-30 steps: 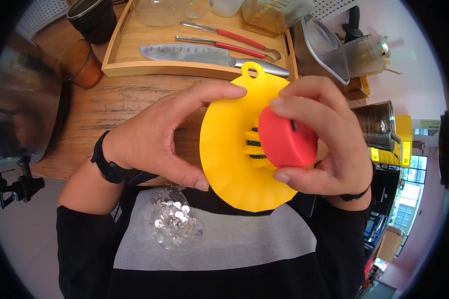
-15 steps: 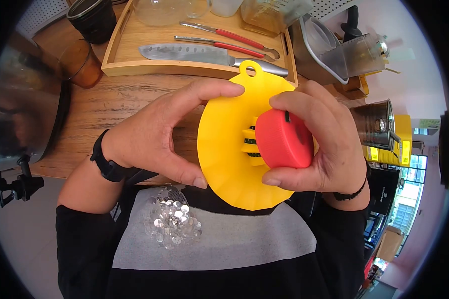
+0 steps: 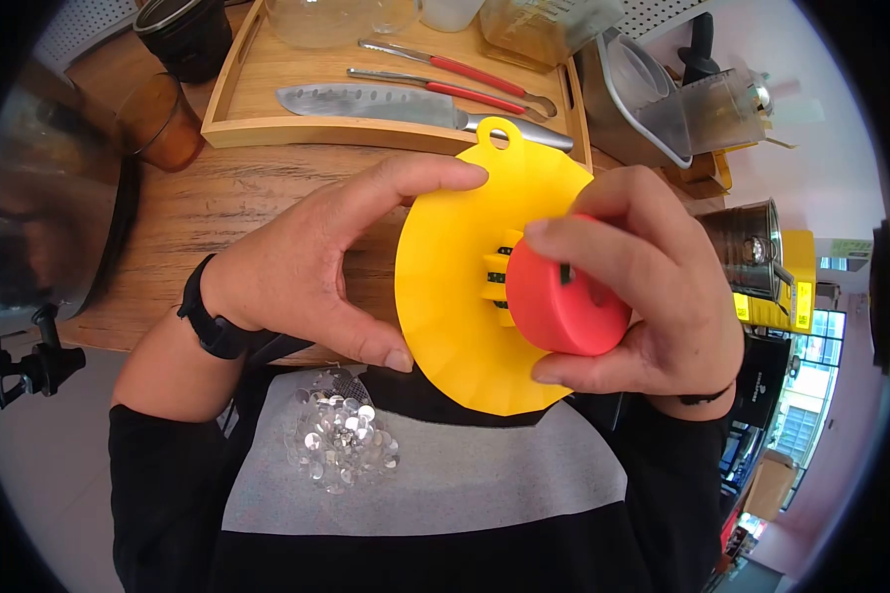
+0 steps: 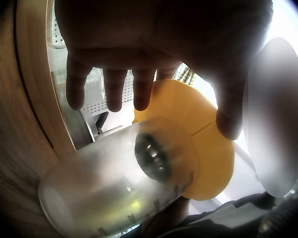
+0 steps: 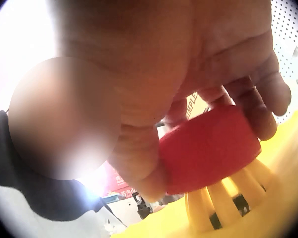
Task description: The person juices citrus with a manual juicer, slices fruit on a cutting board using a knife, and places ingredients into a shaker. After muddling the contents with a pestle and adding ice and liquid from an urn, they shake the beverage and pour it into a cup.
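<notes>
A broad yellow disc (image 3: 443, 296) with a fluted edge and a hanging loop tilts between the hands. From its middle rise yellow ribs (image 5: 226, 203) with dark gaps. A round red cap (image 3: 564, 306) with a small dark notch sits at these ribs. My right hand (image 3: 667, 282) grips the cap between thumb and fingers. My left hand (image 3: 297, 262) spans the disc's left side, fingertip and thumb right at its rim, fingers nearly straight. In the left wrist view, a translucent container with markings (image 4: 104, 183) lies against the disc's underside, a dark round shape inside it.
Behind stands a wooden tray (image 3: 326, 131) with a knife (image 3: 366, 104), red-handled tools (image 3: 475, 74) and clear vessels. A brown cup (image 3: 163, 124) and dark pot (image 3: 183, 44) are at left. At right are a grey bin (image 3: 618, 119) and a metal bucket (image 3: 747, 247).
The right hand and red cap shifted slightly left, then back right and nearer the body. The notch on the cap has changed position. The left hand and yellow disc stay almost still.
</notes>
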The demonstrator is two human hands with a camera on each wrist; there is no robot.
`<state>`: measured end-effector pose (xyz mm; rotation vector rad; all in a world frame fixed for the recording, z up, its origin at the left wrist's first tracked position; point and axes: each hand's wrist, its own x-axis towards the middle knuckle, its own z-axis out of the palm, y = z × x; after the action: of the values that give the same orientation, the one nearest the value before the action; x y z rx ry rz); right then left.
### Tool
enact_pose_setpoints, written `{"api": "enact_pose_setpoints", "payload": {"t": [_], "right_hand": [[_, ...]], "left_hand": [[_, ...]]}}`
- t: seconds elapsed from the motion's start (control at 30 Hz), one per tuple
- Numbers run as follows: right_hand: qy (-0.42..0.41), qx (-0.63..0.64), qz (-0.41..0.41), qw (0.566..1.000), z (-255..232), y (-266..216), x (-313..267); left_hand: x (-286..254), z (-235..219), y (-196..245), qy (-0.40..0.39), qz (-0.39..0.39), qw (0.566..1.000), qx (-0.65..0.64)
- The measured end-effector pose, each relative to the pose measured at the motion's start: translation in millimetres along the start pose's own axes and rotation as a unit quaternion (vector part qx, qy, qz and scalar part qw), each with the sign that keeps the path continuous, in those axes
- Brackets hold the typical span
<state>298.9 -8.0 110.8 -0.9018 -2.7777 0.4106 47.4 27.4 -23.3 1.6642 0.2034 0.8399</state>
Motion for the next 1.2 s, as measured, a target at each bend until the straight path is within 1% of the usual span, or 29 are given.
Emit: {"api": "enact_pose_setpoints", "payload": {"t": [0.07, 0.2, 0.27, 0.3, 0.37, 0.5, 0.57, 0.6, 0.67, 0.77, 0.8, 0.87, 0.9, 0.97, 1.0, 1.07, 1.1, 1.17, 1.2], "right_hand": [[0.021, -0.003, 0.065, 0.998, 4.2, -2.5, 2.6], [0.019, 0.013, 0.074, 0.997, 4.1, 5.2, 2.6], [0.023, 0.057, -0.005, 0.998, 0.8, 12.7, -0.5], [0.022, 0.058, -0.006, 0.998, -0.6, 15.0, -1.6], [0.005, 0.044, -0.07, 0.997, -2.8, 17.7, -3.3], [0.0, 0.006, -0.068, 0.998, -0.6, 10.2, -1.6], [0.013, 0.009, 0.016, 1.0, 0.8, 2.7, -0.1], [0.014, 0.009, 0.018, 1.0, 3.4, 0.3, 1.6], [0.032, 0.001, 0.086, 0.996, 8.1, -2.6, 4.5], [0.036, 0.003, 0.103, 0.994, 10.0, 0.1, 4.3], [0.035, 0.004, 0.102, 0.994, 10.6, 2.4, 3.9], [0.064, 0.028, 0.034, 0.997, 10.0, 8.3, 1.5], [0.063, 0.029, 0.034, 0.997, 7.3, 10.1, 0.4], [0.034, 0.04, -0.044, 0.998, 1.4, 12.4, -0.4], [0.034, 0.04, -0.045, 0.998, 1.2, 13.0, 0.1], [0.01, 0.028, -0.085, 0.996, 0.6, 13.9, 0.6], [0.01, 0.028, -0.084, 0.996, 0.1, 12.1, 0.4], [0.016, 0.014, -0.003, 1.0, 0.7, 5.3, 0.4], [0.016, 0.015, -0.002, 1.0, 3.1, 2.4, 1.3]], "left_hand": [[-0.1, -0.9, 1.9, -0.002, -0.008, 1.0, 0.014], [0.4, -3.9, -0.5, -0.004, 0.011, 0.999, 0.043], [0.1, -4.1, 0.6, -0.003, 0.007, 0.998, 0.061], [-0.3, -4.1, -0.2, -0.002, 0.007, 0.998, 0.061], [-0.3, -4.4, -1.9, -0.005, 0.013, 0.998, 0.065], [-0.1, -5.4, -2.2, -0.009, 0.01, 0.998, 0.068], [0.2, -5.2, -4.8, -0.007, 0.025, 0.998, 0.06], [0.2, -3.9, -4.1, -0.009, 0.025, 0.998, 0.059], [0.1, -1.8, -1.6, 0.001, 0.013, 0.999, 0.039], [-0.4, -2.7, -4.3, -0.002, 0.014, 0.999, 0.044], [-0.6, -3.7, -3.6, 0.0, 0.013, 0.999, 0.044], [-0.4, -5.8, -1.2, -0.01, 0.013, 0.997, 0.071], [-0.4, -5.5, -0.3, -0.009, 0.013, 0.997, 0.071], [-0.7, -4.2, 1.7, -0.004, 0.008, 0.997, 0.07], [-0.9, -3.8, 2.4, -0.003, 0.008, 0.997, 0.07], [-0.7, -3.4, 3.1, -0.005, -0.002, 0.998, 0.062], [-0.4, -3.7, 2.3, -0.006, -0.002, 0.998, 0.061], [-0.5, -4.2, 0.0, -0.006, 0.008, 0.998, 0.064], [-0.7, -3.6, -0.9, -0.007, 0.007, 0.998, 0.064]]}}
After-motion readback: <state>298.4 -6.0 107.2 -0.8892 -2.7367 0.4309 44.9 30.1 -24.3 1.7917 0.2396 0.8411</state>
